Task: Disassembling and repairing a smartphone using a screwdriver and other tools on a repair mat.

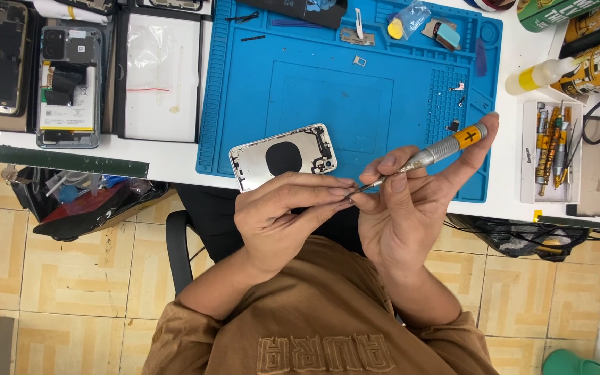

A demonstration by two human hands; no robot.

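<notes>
Both hands were engaged at the desk edge. Right hand (411,208) had its grip clenched on a precision screwdriver (430,153), a silver shaft with a yellow cap, angled from the cap at two o'clock down to the tip at eight o'clock; the forefinger rested on the cap end. Left hand (282,219) was pinched closed at the fingertips, which met the screwdriver tip; whatever sat between them was too small to identify.

At eleven o'clock from the left hand, a silver phone rear housing (282,156) lay inner face up, partly on the blue work mat (335,90) and partly over the white desk (168,156) edge. Small loose parts were scattered on the mat at its twelve o'clock side.

At three o'clock from the mat, a white tray of screwdrivers (550,149) stood on the desk, with a yellow-capped white bottle (539,75) just above it. At ten o'clock, well apart, an opened phone (69,87) lay beside a white tray with a clear bag (157,73).
</notes>
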